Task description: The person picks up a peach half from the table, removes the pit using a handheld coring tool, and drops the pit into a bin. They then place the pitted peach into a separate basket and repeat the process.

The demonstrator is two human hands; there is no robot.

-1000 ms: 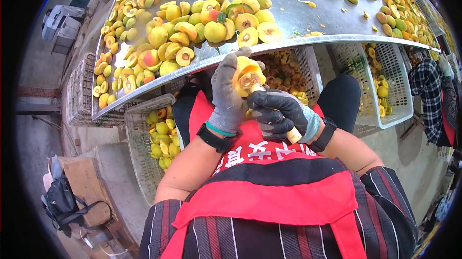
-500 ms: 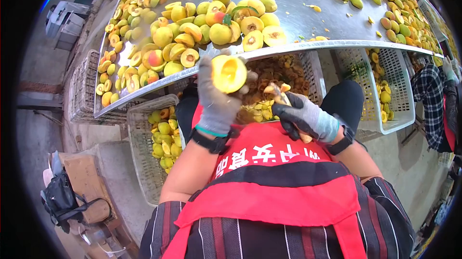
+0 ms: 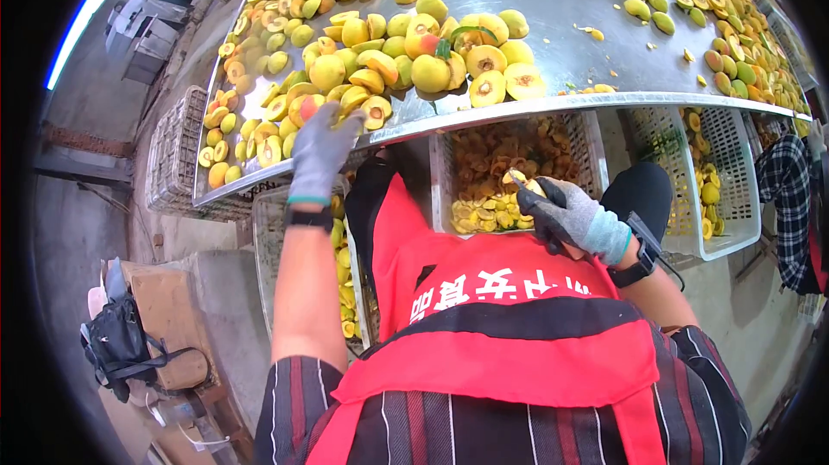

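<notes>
My left hand [image 3: 321,152], in a grey glove, reaches over the near edge of the metal table [image 3: 414,126]. Its fingers are stretched out at the halved yellow peaches [image 3: 376,111]; no fruit shows in its grasp. In front of my apron, my right hand [image 3: 574,219], gloved in grey and black, is closed around a pitting tool. A bit of pale yellow flesh [image 3: 515,177] shows at the tool's tip, while most of its handle is hidden by my fingers. Below the table edge, a crate [image 3: 441,180] holds brown scraps and yellow pieces.
More peach halves [image 3: 734,33] lie along the table's right side. A white crate [image 3: 734,206] with fruit stands at right, near a person in a plaid sleeve [image 3: 781,197]. Another crate [image 3: 269,245] is beside my left leg. A black bag [image 3: 121,340] rests on cardboard at left.
My left hand held a hollowed peach half over the crate; that half is gone from it, and the hand has moved left to the fruit on the table. My right hand keeps the tool.
</notes>
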